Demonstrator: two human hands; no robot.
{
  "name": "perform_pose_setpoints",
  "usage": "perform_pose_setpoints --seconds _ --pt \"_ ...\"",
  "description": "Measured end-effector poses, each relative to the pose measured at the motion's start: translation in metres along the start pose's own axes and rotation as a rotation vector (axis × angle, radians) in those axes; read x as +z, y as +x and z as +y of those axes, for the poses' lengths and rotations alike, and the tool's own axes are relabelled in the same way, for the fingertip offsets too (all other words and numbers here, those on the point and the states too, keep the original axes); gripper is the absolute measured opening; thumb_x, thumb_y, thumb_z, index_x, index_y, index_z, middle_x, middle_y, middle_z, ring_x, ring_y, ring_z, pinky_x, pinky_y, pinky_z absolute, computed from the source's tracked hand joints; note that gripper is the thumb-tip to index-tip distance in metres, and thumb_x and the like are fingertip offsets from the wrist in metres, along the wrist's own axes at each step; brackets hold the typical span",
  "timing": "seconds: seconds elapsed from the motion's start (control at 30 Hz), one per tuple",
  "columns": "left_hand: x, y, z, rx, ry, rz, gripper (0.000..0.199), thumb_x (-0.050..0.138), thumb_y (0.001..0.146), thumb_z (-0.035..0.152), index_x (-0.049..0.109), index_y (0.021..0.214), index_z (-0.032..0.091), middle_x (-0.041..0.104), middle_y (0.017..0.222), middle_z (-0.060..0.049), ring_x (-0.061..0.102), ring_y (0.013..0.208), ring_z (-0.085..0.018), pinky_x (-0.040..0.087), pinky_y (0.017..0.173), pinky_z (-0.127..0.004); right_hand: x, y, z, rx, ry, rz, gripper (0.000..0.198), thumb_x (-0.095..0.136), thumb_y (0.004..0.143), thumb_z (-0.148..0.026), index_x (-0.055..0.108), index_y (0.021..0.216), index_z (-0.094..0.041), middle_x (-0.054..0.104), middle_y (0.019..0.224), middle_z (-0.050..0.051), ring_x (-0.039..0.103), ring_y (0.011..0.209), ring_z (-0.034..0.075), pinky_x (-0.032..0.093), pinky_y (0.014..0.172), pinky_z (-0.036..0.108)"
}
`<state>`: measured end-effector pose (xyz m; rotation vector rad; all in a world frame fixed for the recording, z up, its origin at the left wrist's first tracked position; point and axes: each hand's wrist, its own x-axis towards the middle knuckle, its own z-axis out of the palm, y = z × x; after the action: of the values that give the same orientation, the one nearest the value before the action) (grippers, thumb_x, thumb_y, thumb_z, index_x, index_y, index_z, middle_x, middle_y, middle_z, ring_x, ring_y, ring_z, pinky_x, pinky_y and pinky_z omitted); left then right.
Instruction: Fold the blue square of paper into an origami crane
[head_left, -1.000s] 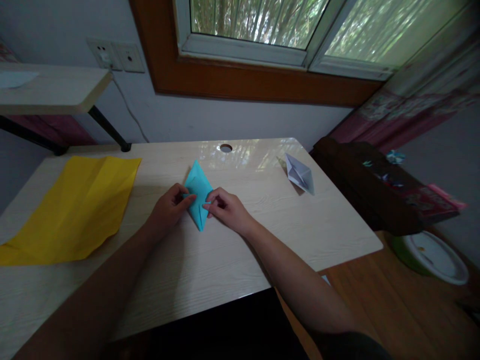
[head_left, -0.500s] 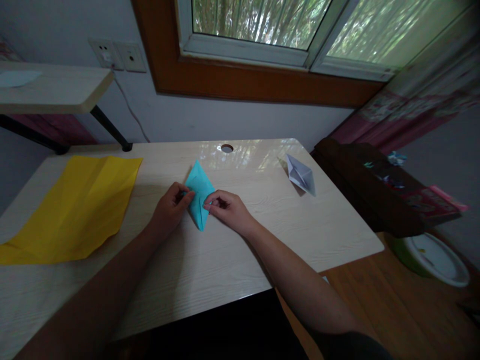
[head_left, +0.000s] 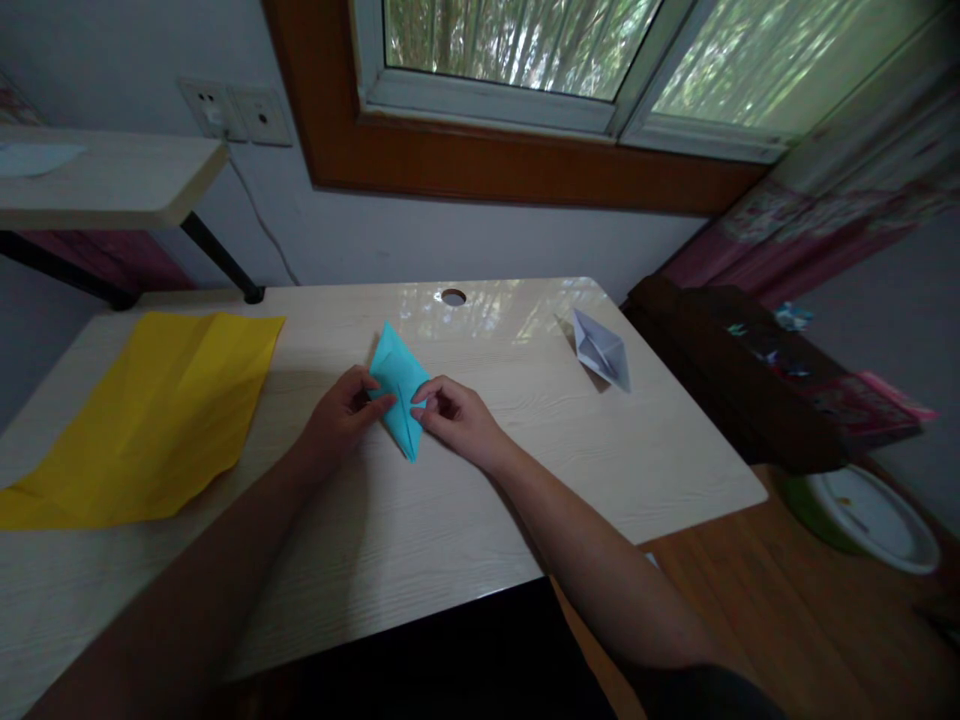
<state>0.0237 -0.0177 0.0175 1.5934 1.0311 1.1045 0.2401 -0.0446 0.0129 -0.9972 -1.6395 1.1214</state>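
Between my hands is a turquoise sheet of paper (head_left: 399, 372) folded into a long diamond, with a crease down its lower half. My left hand (head_left: 346, 408) grips its left corner, the thumb lying on top and the fingers partly hidden beneath. At the right corner, my right hand (head_left: 456, 415) pinches the paper's edge between thumb and forefinger. The diamond's tips point away from me and toward me.
A creased yellow sheet (head_left: 161, 420) lies on the table (head_left: 480, 520) at the left. Toward the back right stands a folded white paper boat (head_left: 600, 348). A raised shelf (head_left: 112, 185) is at the far left, and a round hole (head_left: 454, 297) sits near the back edge.
The turquoise paper has turned slightly, its far tip shifting left and its near tip right. My left thumb has slid a little to the right on it.
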Motion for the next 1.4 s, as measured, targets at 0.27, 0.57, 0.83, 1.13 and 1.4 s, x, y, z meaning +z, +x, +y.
perform_pose_setpoints --seconds 0.27,0.57,0.83,1.13,1.4 --pt "0.001 -0.005 0.001 -0.086 0.152 0.027 0.033 0.073 0.082 0.048 0.051 0.085 0.023 0.049 0.067 0.006 0.047 0.059 -0.013 0.037 0.055 -0.024 0.001 0.000 -0.002 -0.035 -0.088 -0.033 0.021 0.072 0.089 -0.040 0.066 0.092 -0.020 0.056 0.074 -0.003 0.050 0.066 0.011 0.041 0.062 0.025" --pt "0.002 -0.005 0.008 -0.050 0.273 0.096 0.030 0.068 0.086 0.047 0.051 0.083 0.023 0.048 0.064 0.006 0.047 0.058 -0.014 0.037 0.056 -0.026 0.005 -0.002 -0.004 0.035 -0.079 -0.129 0.034 0.079 0.083 -0.049 0.062 0.093 -0.021 0.058 0.073 -0.004 0.052 0.064 0.011 0.042 0.060 0.025" --pt "0.004 -0.005 0.006 -0.087 0.243 0.151 0.031 0.068 0.086 0.048 0.050 0.086 0.023 0.048 0.064 0.007 0.050 0.058 -0.013 0.041 0.054 -0.025 0.008 -0.003 -0.005 0.065 -0.101 -0.128 0.037 0.083 0.079 -0.041 0.055 0.095 -0.022 0.058 0.074 -0.006 0.051 0.062 0.010 0.039 0.058 0.024" --pt "0.008 -0.003 0.011 -0.068 -0.102 0.142 0.040 0.072 0.084 0.042 0.046 0.108 0.024 0.061 0.091 0.003 0.064 0.068 -0.012 0.057 0.061 -0.026 0.009 0.000 0.005 0.156 0.161 -0.109 0.034 0.079 0.081 -0.037 0.056 0.102 -0.023 0.063 0.077 -0.004 0.058 0.068 0.012 0.047 0.064 0.025" --pt "-0.002 -0.001 -0.001 0.064 0.130 0.166 0.041 0.075 0.083 0.040 0.057 0.117 0.026 0.056 0.114 -0.004 0.063 0.099 -0.018 0.059 0.081 -0.032 -0.001 -0.003 0.000 0.123 0.021 -0.105 0.028 0.071 0.088 -0.040 0.058 0.106 -0.022 0.056 0.073 -0.005 0.052 0.065 0.011 0.041 0.060 0.024"
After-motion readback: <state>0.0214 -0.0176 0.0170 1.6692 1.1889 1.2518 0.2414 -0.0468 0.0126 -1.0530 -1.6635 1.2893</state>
